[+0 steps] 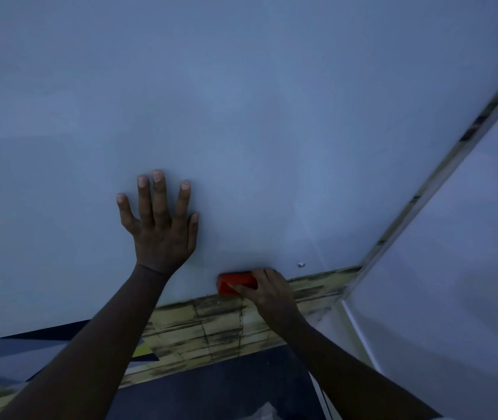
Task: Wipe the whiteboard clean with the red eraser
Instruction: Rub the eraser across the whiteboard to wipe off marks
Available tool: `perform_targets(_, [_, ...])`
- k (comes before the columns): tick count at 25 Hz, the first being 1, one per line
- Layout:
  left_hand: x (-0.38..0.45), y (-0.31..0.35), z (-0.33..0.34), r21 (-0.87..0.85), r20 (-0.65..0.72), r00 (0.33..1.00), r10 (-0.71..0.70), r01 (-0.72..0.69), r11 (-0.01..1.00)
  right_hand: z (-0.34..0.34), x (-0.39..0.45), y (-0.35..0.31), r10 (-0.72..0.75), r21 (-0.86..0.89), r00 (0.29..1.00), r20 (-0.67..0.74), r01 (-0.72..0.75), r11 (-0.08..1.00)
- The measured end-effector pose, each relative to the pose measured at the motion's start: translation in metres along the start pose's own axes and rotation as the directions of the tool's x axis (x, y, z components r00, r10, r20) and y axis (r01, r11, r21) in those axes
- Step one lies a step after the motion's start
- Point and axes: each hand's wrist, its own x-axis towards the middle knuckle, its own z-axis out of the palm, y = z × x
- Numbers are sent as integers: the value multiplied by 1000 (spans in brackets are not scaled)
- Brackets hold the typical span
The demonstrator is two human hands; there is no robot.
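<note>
The whiteboard (241,101) fills most of the view and looks bare, with no marks that I can see. My left hand (161,225) lies flat on it with fingers spread, low and left of centre. My right hand (267,291) grips the red eraser (235,281) and holds it against the board's bottom edge, to the right of my left hand. Only the eraser's left part shows; my fingers cover the rest.
A stained wooden strip (211,322) runs under the board's lower edge. A small metal screw (301,264) sits near the board's bottom right corner. A second white panel (453,253) meets the board at the right. Dark patterned floor (226,386) lies below.
</note>
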Motion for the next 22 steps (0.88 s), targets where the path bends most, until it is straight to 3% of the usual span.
perform_targets(2, [-2, 0, 1, 17, -14, 1000, 13, -13, 1000, -30, 33, -6, 159, 63, 973, -168, -150, 987])
perform_targets(4, [-3, 3, 0, 4, -20, 1000, -9, 9, 1000, -68, 65, 0, 316, 129, 902, -294, -290, 948])
perform_targets(7, [-9, 10, -3, -4, -7, 999, -32, 32, 999, -110, 74, 37, 614, 367, 710, -345, -500, 784])
perform_targets(11, [-10, 26, -14, -30, -26, 997, -71, 70, 997, -103, 29, 90, 939, 678, 296, -174, -656, 332])
perform_targets(12, [-8, 33, -17, -36, -28, 999, -46, 45, 998, -94, 16, 101, 985, 755, 161, -61, -639, 151])
perform_targets(14, [-1, 50, -19, -75, -3, 998, 58, -58, 995, -80, -6, 113, 952, 876, -64, 298, -377, -300])
perform_targets(15, [4, 60, -19, -93, 7, 995, 104, -103, 990, -78, -14, 117, 885, 853, -98, 455, -237, -464])
perform_targets(17, [19, 79, -14, -116, 0, 989, 148, -147, 982, -82, -22, 121, 795, 779, -103, 597, -163, -606])
perform_targets(22, [52, 104, 7, -150, -73, 978, 196, -205, 967, -85, -8, 118, 728, 715, -87, 680, -137, -685])
